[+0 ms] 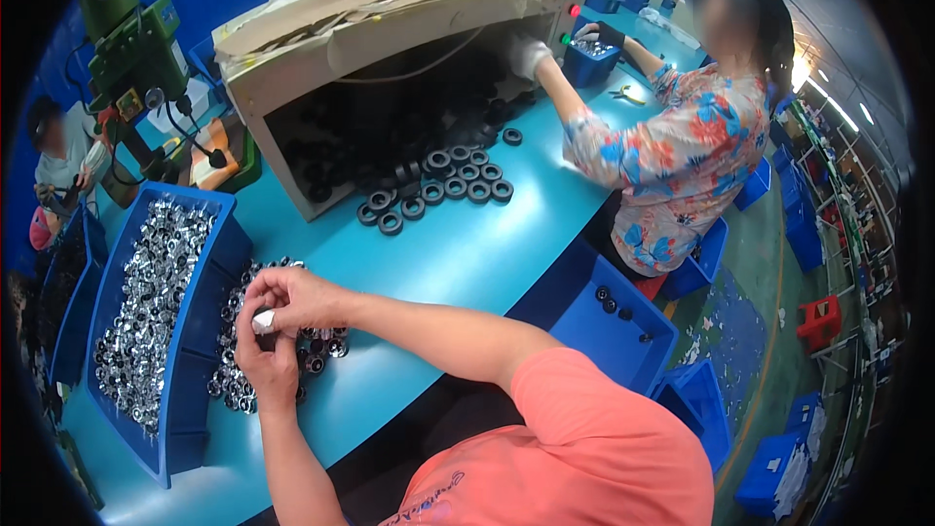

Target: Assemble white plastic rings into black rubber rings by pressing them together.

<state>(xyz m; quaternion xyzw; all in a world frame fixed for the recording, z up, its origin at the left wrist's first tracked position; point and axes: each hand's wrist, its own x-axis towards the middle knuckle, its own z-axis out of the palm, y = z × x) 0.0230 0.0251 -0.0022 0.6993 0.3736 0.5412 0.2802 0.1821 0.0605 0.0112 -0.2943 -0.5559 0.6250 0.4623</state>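
My left hand (265,365) and my right hand (297,299) meet above the near left of the table, fingers closed together round a small dark part (265,337), mostly hidden by them. Something white shows at the fingertips; I cannot tell whether it is a finger covering or a bit of the part. Beneath and around both hands spreads a pile of small silver-and-black round metal parts (317,349). Just left of the pile stands a long blue bin (185,380), filled with shiny silver metal parts (151,302).
Black rings (455,188) lie before an open-fronted, box-shaped machine (399,18) on the turquoise table (419,278). A co-worker (682,151) reaches into it from the right. A green machine (136,39) stands far left. Blue crates (623,307) sit beyond the table's right edge.
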